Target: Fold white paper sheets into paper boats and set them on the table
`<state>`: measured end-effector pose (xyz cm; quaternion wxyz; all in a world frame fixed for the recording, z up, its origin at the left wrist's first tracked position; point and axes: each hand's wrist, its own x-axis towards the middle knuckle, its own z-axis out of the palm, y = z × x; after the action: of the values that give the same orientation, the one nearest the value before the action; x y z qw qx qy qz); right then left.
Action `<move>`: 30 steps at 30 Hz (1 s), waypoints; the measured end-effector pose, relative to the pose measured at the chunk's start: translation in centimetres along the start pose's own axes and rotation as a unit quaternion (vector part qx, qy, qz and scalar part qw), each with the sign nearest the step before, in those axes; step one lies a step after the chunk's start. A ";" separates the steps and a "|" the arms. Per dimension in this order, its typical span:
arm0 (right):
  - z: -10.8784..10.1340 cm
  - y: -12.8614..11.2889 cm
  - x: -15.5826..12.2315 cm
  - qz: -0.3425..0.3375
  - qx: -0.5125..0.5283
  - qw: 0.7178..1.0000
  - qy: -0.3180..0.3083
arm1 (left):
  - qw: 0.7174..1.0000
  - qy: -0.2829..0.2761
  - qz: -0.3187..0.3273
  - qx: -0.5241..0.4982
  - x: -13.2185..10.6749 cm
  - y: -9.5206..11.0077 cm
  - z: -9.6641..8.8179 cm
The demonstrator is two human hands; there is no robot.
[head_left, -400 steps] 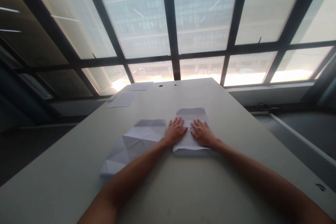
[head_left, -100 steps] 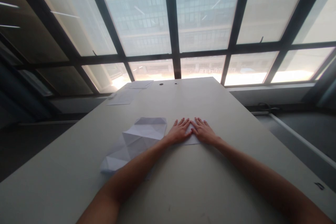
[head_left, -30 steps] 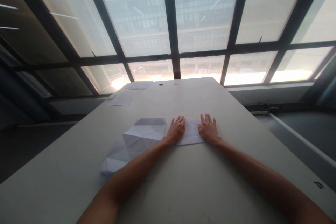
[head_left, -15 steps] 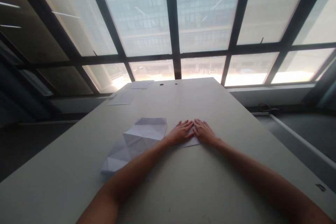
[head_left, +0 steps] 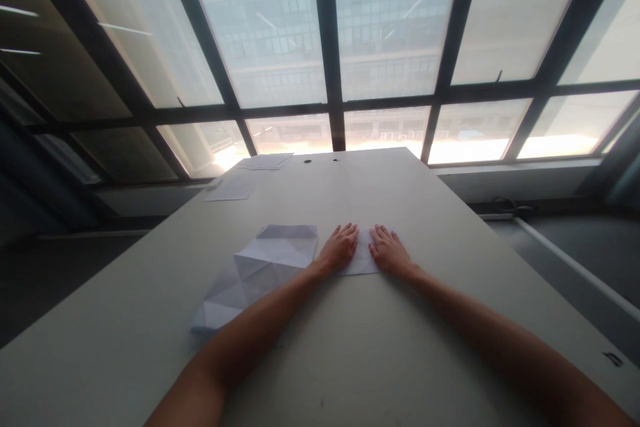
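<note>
Left hand [head_left: 340, 248] and right hand [head_left: 390, 250] lie flat on a folded paper [head_left: 363, 255].

The fingers of both hands are stretched out straight and slightly parted, pointing away from the person and laid over the paper without gripping it; a white strip shows between the two hands. The paper rests near the middle of a long white desk [head_left: 400, 200]. Just beside the left hand lies a larger creased sheet [head_left: 275, 257], partly hidden by the left forearm [head_left: 265, 313]. Loose sheets [head_left: 233, 188] lie at the desk's far left corner. Beyond stand tall windows [head_left: 385, 20] in dark frames, a building [head_left: 270, 47] visible through the glass, and a dark curtain [head_left: 30, 173] hangs at the left.
</note>
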<state>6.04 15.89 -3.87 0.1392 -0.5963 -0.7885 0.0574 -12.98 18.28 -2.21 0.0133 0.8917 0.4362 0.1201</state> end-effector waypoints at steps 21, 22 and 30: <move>0.2 -0.7 -0.3 -0.073 0.003 0.997 -0.027 | 0.995 -0.099 0.014 0.013 -0.6 0.2 -0.1; 0.1 -0.6 -0.3 -0.062 -0.001 0.998 -0.026 | 0.995 -0.098 0.013 0.013 -0.6 0.2 -0.1; -0.4 0.2 -0.1 0.010 -0.019 1.000 -0.015 | 0.994 -0.112 -0.001 0.000 -0.7 0.6 -0.8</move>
<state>6.37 15.86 -3.52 0.1158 -0.6056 -0.7855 0.0527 -13.09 17.33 -1.53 0.0621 0.8992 0.4327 0.0197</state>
